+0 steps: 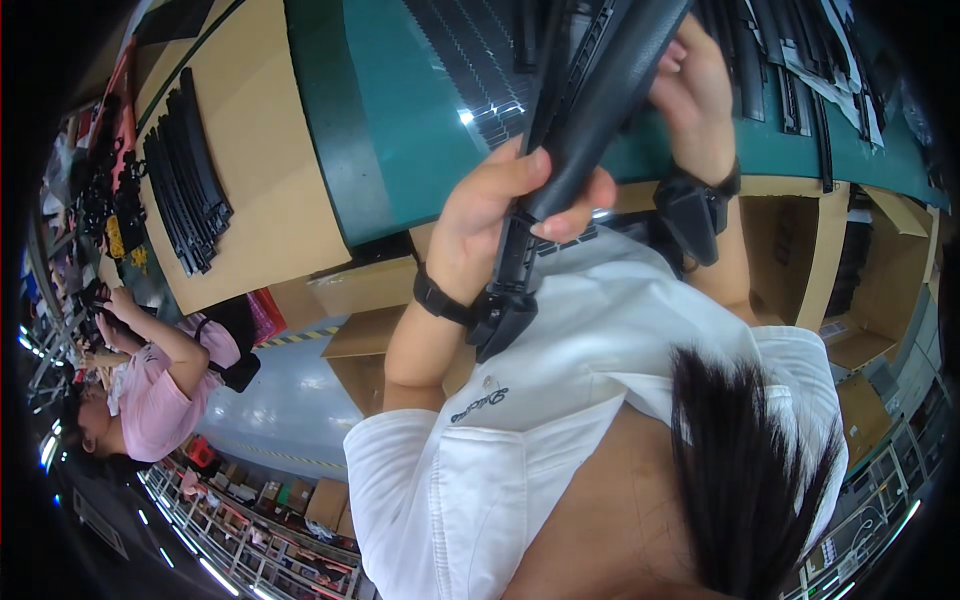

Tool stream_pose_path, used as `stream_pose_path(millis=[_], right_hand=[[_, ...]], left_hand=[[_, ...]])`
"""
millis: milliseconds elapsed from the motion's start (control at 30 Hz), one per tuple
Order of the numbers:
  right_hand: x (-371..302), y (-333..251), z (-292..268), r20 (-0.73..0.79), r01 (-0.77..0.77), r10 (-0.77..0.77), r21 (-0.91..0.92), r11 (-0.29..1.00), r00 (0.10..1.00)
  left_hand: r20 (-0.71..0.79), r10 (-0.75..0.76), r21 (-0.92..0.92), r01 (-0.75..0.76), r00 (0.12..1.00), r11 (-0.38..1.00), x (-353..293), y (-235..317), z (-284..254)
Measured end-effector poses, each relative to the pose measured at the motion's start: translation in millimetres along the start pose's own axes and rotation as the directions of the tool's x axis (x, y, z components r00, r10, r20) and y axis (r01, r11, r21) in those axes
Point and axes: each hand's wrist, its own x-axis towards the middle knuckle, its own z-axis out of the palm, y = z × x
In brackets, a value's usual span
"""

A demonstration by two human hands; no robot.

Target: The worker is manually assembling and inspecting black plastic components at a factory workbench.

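Observation:
A long black plastic trim piece (612, 105) with a grained, curved face slants across the upper middle. My left hand (490, 205) is closed around its lower end, thumb on the near face and fingers coming round the other side. Alongside it, on the left, runs a narrow ribbed black section (575, 75); whether that is a separate strip cannot be told. My right hand (697, 95) is closed on the right edge farther up, its fingertips partly hidden behind the trim. Both wrists wear black strapped devices.
The green-topped table (385, 140) carries a dark patterned sheet (470, 60) and more black strips (765, 60) at right. At left, several curved black strips (188, 180) lie on cardboard (270, 150). Open cardboard boxes (790, 240) stand below right. A co-worker in pink (165, 400) is at far left.

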Motion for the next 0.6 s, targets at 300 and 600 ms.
stream_pose_path(millis=[300,600], right_hand=[[-19,-34,46,-0.265,0.327,-0.683,-0.724,0.607,0.681],[-21,36,73,-0.279,-0.116,-0.047,-0.54,0.833,0.959]], left_hand=[[-0.26,0.2,0.64,0.013,0.945,0.768,-28,16,40],[-0.206,0.724,0.974,0.207,0.658,0.088,6,-1,27]])
